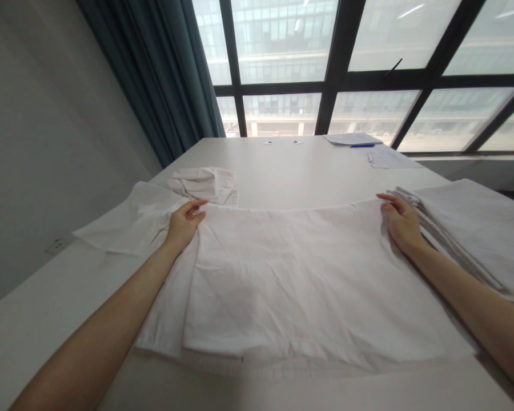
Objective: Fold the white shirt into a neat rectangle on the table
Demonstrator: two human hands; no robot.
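A white cloth (300,274) lies spread in front of me, its far edge pulled almost straight between my hands. It looks folded, with layers showing at its left side and near edge, and wrinkles run across it. At the far left corner, my left hand (185,225) pinches the cloth between thumb and fingers. My right hand (401,222) grips the far right corner the same way. Just beyond my left hand is a crumpled white cloth (205,182), and a flatter white piece (132,220) spreads beside it. What kind of article the cloth is, I cannot tell.
A stack of folded white cloths (480,222) rests by my right forearm. Farther back on the white table (278,171) are papers (353,138) and a blue pen (362,145). Beyond stand a dark-framed window (282,88) and a blue curtain (167,74); a wall borders the left.
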